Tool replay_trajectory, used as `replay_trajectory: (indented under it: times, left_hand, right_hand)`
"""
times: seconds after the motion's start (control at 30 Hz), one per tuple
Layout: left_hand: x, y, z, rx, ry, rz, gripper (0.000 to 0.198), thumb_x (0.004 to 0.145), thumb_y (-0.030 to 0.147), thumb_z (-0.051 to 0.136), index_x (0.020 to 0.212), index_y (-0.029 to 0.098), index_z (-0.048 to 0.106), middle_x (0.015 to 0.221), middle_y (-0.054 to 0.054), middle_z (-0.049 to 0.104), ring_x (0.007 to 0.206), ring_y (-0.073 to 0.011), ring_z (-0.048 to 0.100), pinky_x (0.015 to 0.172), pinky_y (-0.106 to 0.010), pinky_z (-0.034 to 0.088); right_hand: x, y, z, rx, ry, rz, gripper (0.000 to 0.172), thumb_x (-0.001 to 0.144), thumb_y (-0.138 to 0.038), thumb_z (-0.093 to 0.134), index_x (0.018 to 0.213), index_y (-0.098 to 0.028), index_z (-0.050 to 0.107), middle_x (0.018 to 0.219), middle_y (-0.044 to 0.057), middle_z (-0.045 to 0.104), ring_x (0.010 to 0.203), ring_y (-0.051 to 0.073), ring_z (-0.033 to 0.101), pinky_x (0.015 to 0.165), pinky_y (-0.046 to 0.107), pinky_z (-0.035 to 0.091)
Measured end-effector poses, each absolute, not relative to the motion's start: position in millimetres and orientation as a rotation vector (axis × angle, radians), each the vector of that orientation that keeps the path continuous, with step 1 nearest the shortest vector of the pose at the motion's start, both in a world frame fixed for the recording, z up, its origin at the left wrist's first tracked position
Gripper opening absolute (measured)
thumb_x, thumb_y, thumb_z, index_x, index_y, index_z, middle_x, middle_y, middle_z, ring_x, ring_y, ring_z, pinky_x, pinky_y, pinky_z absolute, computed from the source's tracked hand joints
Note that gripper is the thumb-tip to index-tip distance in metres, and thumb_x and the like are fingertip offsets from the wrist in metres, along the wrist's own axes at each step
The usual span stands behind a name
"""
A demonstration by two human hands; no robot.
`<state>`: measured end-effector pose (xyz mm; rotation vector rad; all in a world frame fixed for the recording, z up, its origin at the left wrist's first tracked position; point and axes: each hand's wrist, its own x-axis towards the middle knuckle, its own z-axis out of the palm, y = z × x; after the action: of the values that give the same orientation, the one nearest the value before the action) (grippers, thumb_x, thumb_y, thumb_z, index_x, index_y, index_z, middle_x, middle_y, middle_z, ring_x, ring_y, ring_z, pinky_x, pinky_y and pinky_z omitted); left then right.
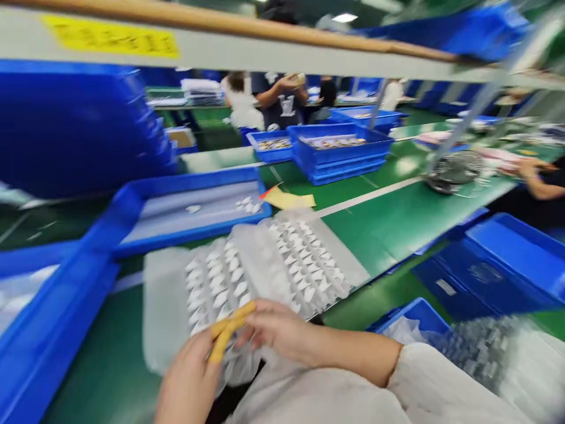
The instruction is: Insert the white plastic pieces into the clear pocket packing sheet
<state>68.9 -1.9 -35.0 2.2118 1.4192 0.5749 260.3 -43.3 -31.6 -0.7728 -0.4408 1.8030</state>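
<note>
My left hand [189,371] reaches in from the bottom, with yellow finger covers on its thumb and forefinger, their tips close together. My right hand [278,330] meets it from the right, fingers bent in. Anything small between the fingertips is hidden or blurred. Just beyond my hands, two translucent plastic trays lie on the green table: a left tray [165,306] and a right tray [344,250]. Rows of small white pieces [304,259] fill their pockets. A pale film strip [260,253] lies between the rows.
A shallow blue bin [198,232] behind the trays holds a few white pieces. Beside it lies yellow paper [289,199]. Stacked blue bins [338,153] stand further back. A shelf beam [247,50] crosses overhead. Another person's arm [536,179] is at the right.
</note>
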Motion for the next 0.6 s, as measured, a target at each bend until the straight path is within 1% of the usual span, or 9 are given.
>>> replay_trajectory:
  times: [0.07, 0.13, 0.23, 0.33, 0.47, 0.6]
  left_hand:
    - [70, -13, -33, 2.231, 1.381, 0.653, 0.022, 0.085, 0.025, 0.046, 0.085, 0.023, 0.068, 0.09, -0.007, 0.074, 0.086, -0.0269, 0.069, 0.077, -0.04, 0.057]
    - [76, -16, -29, 2.29, 1.348, 0.685, 0.022, 0.09, 0.024, 0.043, 0.077, 0.022, 0.061, 0.079, -0.006, 0.07, 0.078, -0.024, 0.066, 0.072, -0.036, 0.054]
    - [82, -16, -25, 2.348, 1.335, 0.77, 0.021, 0.094, 0.024, 0.044, 0.076, 0.021, 0.055, 0.076, -0.004, 0.067, 0.073, -0.0212, 0.062, 0.066, -0.031, 0.05]
    - [80, -18, -26, 2.38, 1.366, 0.906, 0.022, 0.095, 0.024, 0.046, 0.074, 0.021, 0.052, 0.072, -0.003, 0.062, 0.07, -0.02, 0.059, 0.062, -0.03, 0.047]
    - [71, -17, -31, 2.433, 1.431, 1.05, 0.024, 0.094, 0.02, 0.047, 0.07, 0.022, 0.049, 0.069, -0.002, 0.057, 0.068, -0.0197, 0.055, 0.063, -0.03, 0.045]
    - [65, -15, -29, 2.493, 1.394, 1.044, 0.026, 0.096, 0.019, 0.047, 0.07, 0.022, 0.05, 0.068, -0.002, 0.056, 0.069, -0.0199, 0.054, 0.064, -0.03, 0.044]
  right_hand:
    - [264, -47, -25, -0.784, -0.436, 1.804, 0.038, 0.07, -0.039, 0.085, 0.095, -0.015, 0.069, 0.087, 0.002, 0.071, 0.071, 0.011, 0.066, 0.057, 0.02, 0.043]
    - [265, -46, -21, -0.792, -0.44, 1.828, 0.031, 0.076, -0.036, 0.082, 0.098, -0.017, 0.069, 0.089, 0.001, 0.071, 0.073, 0.011, 0.066, 0.059, 0.02, 0.044]
    - [263, -46, -20, -0.798, -0.433, 1.885, 0.027, 0.081, -0.033, 0.078, 0.101, -0.017, 0.069, 0.094, 0.001, 0.07, 0.076, 0.011, 0.065, 0.061, 0.02, 0.045]
    - [259, -46, -22, -0.809, -0.397, 1.943, 0.026, 0.082, -0.033, 0.078, 0.1, -0.017, 0.068, 0.092, 0.002, 0.07, 0.076, 0.012, 0.065, 0.06, 0.021, 0.045]
    - [253, -42, -28, -0.873, -0.28, 1.938, 0.027, 0.077, -0.034, 0.082, 0.092, -0.017, 0.066, 0.082, 0.0, 0.068, 0.073, 0.013, 0.065, 0.056, 0.021, 0.042]
    - [247, -38, -29, -0.939, -0.284, 1.931, 0.029, 0.075, -0.032, 0.084, 0.092, -0.016, 0.066, 0.087, 0.002, 0.069, 0.072, 0.012, 0.063, 0.056, 0.02, 0.042]
